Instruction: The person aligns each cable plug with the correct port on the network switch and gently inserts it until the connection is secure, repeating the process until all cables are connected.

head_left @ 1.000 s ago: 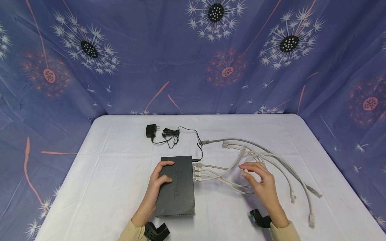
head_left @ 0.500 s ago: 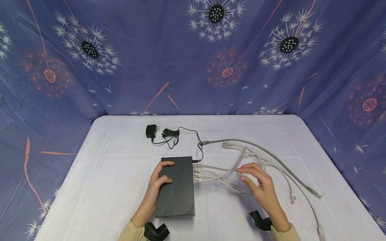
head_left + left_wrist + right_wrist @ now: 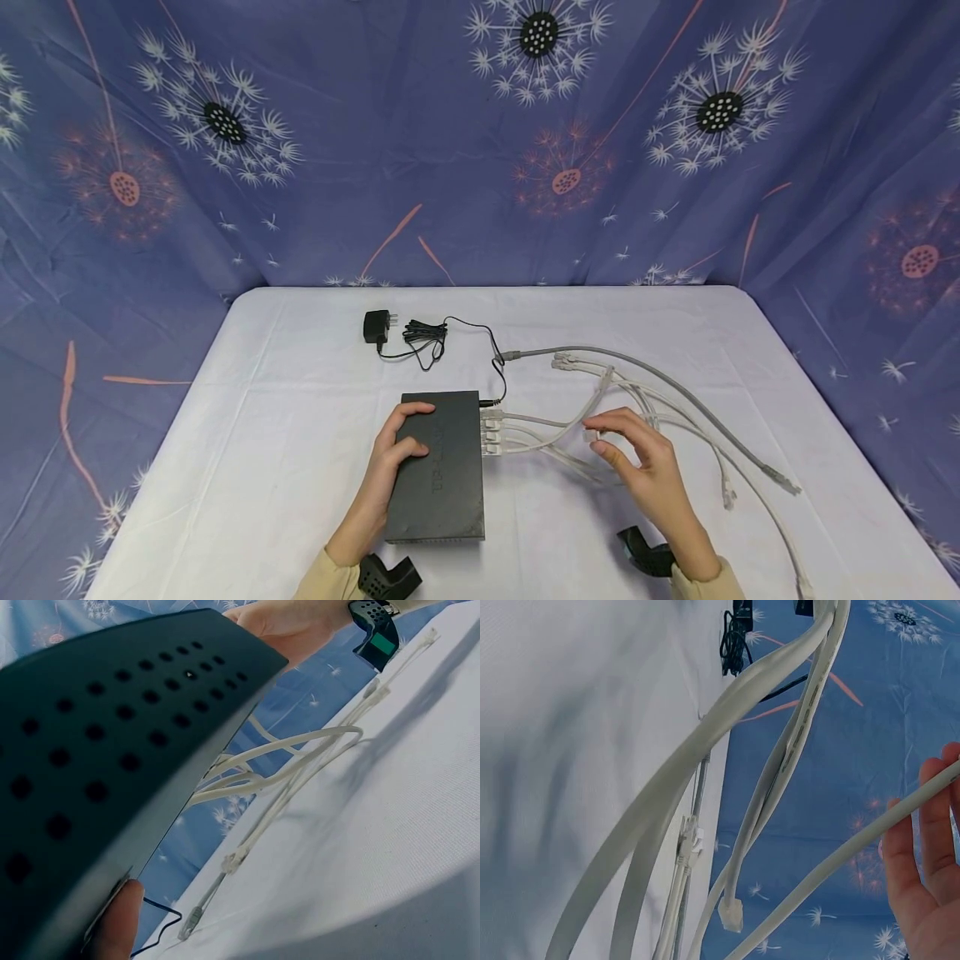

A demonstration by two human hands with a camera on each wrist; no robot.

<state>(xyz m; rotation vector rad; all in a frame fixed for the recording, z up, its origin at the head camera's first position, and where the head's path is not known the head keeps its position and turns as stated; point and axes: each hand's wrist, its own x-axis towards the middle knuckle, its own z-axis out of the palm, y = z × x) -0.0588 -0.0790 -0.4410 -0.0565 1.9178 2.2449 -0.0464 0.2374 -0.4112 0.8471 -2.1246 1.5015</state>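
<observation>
My left hand (image 3: 386, 467) grips the left side of a black network switch (image 3: 446, 508), with two digits lying on its top face. The left wrist view shows the vented casing (image 3: 142, 727) close up, held above the table, and a fingertip (image 3: 120, 919) at its edge. Several white network cable plugs (image 3: 491, 436) sit in the ports along the switch's right side. To the right of these, my right hand (image 3: 654, 471) pinches the plug (image 3: 592, 435) of another white network cable, apart from the switch. Its cable (image 3: 840, 859) crosses the fingers in the right wrist view.
A black power adapter (image 3: 377, 326) with a coiled cord (image 3: 424, 332) lies behind the switch, its cord joined to the switch. A grey network cable (image 3: 645, 363) curves across the back right. Loose white plugs (image 3: 570, 362) rest nearby on the white-covered table (image 3: 300, 350).
My right hand has shifted a little left with the pinched plug, closer to the switch. A trailing cable end has slid toward the front right edge. The left hand stays in place.
</observation>
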